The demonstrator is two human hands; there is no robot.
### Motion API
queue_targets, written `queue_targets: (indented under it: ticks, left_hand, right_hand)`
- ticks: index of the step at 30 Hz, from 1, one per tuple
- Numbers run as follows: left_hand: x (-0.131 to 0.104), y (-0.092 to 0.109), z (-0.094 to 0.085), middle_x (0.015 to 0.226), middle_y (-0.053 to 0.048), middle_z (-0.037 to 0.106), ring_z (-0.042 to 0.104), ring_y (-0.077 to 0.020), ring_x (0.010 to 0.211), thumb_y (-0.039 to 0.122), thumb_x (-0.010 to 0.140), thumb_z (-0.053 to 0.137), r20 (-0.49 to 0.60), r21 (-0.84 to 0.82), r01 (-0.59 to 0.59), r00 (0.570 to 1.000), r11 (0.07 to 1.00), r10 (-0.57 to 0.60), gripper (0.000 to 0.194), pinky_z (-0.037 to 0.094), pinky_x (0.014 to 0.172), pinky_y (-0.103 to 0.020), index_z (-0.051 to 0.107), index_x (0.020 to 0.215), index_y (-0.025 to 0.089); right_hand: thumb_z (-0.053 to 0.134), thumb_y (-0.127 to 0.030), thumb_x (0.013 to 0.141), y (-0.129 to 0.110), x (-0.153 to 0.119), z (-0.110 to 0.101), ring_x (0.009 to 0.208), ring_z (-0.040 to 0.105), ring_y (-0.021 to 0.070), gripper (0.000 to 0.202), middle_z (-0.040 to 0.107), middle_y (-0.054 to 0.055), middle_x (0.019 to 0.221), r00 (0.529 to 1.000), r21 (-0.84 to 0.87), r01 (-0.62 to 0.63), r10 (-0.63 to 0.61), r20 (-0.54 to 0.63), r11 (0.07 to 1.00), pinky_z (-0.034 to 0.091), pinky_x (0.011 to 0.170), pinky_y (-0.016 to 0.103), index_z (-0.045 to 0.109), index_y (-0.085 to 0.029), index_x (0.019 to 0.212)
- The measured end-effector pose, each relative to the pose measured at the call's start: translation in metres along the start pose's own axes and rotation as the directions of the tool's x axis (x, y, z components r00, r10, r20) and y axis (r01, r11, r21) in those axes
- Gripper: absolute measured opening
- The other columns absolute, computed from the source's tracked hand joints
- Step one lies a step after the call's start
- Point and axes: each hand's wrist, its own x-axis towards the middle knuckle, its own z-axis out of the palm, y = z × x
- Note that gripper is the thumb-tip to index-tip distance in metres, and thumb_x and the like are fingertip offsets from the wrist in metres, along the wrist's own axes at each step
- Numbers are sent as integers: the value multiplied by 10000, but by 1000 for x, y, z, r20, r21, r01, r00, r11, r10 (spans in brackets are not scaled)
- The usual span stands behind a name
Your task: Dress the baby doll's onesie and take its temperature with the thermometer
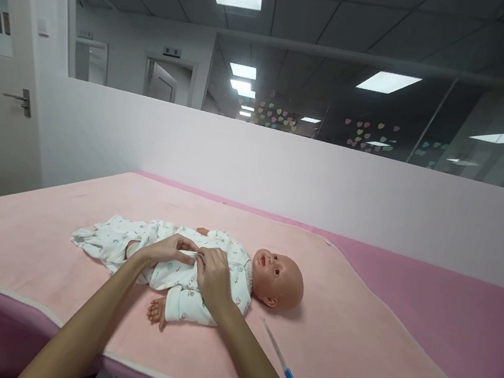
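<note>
A baby doll (277, 276) lies on its back on a pink blanket (344, 329), head to the right, dressed in a white printed romper (130, 240). My left hand (167, 250) pinches the romper's front over the doll's belly. Beside it, my right hand (214, 278) grips the same front edge of the romper at the chest. The fingertips of both hands meet on the fabric. One bare doll hand (156, 312) sticks out of the near sleeve.
A thin clear stick with a blue handle (285, 366) lies on the blanket to the right of my right forearm. The blanket covers a darker pink table (452, 307) set against a white partition wall. A door stands at the far left.
</note>
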Motion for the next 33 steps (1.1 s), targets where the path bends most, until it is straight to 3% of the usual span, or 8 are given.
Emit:
queue_targets:
  ticks: [4,10,19,26,33]
  left_hand:
    - [0,-2,0,859,-53,637,560,-177,883,185,577,701,-36,-36,-9,999,999,8,266,422,804,-278,636,831,143]
    - [2,-6,-1,693,-7,583,544,-127,677,231,527,738,-75,-45,36,996,998,-39,275,411,612,-221,590,736,130]
    - [2,-4,-3,917,-40,611,536,-176,957,192,604,682,-33,18,-37,999,999,38,234,414,843,-281,613,825,164]
    - [2,-6,-3,925,-64,633,561,-181,926,162,604,669,1,21,-34,999,999,34,323,430,808,-289,619,923,156]
    - [4,-10,-4,880,-55,644,572,-180,896,142,581,668,-22,14,-43,999,999,44,299,433,760,-265,623,876,151]
  right_hand:
    - [402,-148,856,1,0,-1,754,486,159,140,564,27,760,1000,-6,14,-14,-13,1000,373,704,288,536,-188,853]
    - [406,-132,847,3,1,0,741,486,156,156,566,21,743,1000,-52,13,-12,7,999,359,710,289,546,-196,820]
    - [404,-142,852,2,1,-1,733,477,153,152,563,18,742,1000,-50,-9,9,10,999,352,717,287,545,-194,829]
    - [431,-113,816,1,1,-1,742,485,149,137,558,11,725,1000,-75,14,-14,4,997,352,743,293,540,-193,801]
    - [441,-111,805,0,2,-2,748,479,145,130,560,8,724,999,-34,48,-47,7,998,344,759,302,539,-190,775]
